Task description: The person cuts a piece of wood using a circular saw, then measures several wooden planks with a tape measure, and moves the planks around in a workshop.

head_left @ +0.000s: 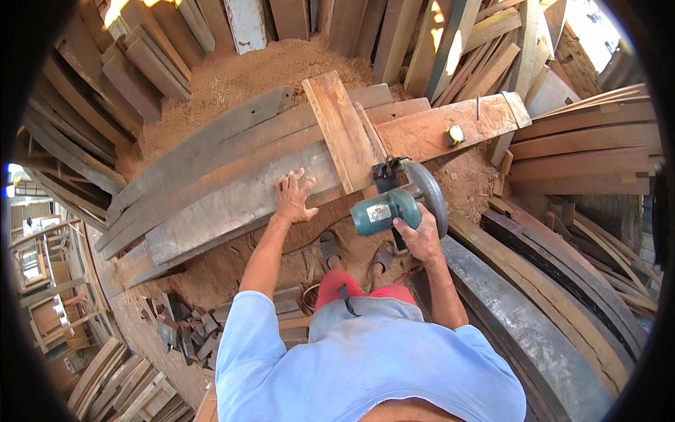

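Coarse reddish sawdust (246, 77), upper frame.
Your left hand (294, 198) splayed over the weathered grey plank (239, 204); apart from it, your right hand (424, 236) clasps the round-guarded teal saw (402, 204), mid-frame, beside the grained rectangular board (339, 133).

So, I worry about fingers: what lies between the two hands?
Head view: the saw, in the right hand, a gap short of the left hand.

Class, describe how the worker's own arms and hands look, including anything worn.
Loose, light-blue short sleeves leave both forearms bare. The left hand and right hand are ungloved, with no watch or band visible on either arm.
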### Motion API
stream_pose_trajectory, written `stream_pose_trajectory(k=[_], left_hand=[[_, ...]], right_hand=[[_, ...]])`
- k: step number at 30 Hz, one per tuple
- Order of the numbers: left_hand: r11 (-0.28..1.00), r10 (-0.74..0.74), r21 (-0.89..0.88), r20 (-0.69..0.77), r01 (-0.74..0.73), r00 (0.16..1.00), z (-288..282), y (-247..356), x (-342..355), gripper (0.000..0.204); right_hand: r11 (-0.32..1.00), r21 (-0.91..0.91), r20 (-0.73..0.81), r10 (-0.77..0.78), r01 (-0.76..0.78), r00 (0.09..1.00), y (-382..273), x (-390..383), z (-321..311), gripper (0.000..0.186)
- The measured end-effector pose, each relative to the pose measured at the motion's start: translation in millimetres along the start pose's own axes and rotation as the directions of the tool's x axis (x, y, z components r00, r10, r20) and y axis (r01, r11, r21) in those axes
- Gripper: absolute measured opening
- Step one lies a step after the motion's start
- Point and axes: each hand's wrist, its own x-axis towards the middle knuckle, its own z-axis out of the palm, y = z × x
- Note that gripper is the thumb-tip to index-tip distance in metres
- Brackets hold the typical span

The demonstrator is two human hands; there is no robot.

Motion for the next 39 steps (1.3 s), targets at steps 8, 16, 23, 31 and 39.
stream_pose_trajectory(k=[8, 16, 23, 31, 39], left_hand=[[0.998, -0.019, -0.063, -0.047, 0.016, 0.999, 4, 3, -2, 0.086], [0.995, 0.031, -0.09, -0.137, -0.043, 0.99, 12, -4, -5, 0.084], [0.994, 0.036, -0.099, -0.132, -0.049, 0.991, 11, -4, -3, 0.083], [0.996, 0.037, -0.081, -0.107, -0.046, 0.994, 12, -6, -3, 0.082], [0.998, 0.052, -0.039, -0.126, -0.057, 0.991, 17, -8, -2, 0.081]], right_hand=[[1.0, 0.013, 0.08, -0.017, 0.016, 0.997, 8, 2, 1, 0.026], [0.999, -0.005, 0.125, -0.051, 0.052, 0.991, 9, 4, 30, 0.021], [0.997, 0.076, 0.172, 0.001, -0.015, 0.985, 8, 8, 47, 0.017], [0.999, 0.053, 0.22, -0.02, 0.008, 0.975, 0, 17, 50, 0.017], [0.994, 0.106, 0.231, -0.011, -0.014, 0.973, -5, 30, 58, 0.016]])
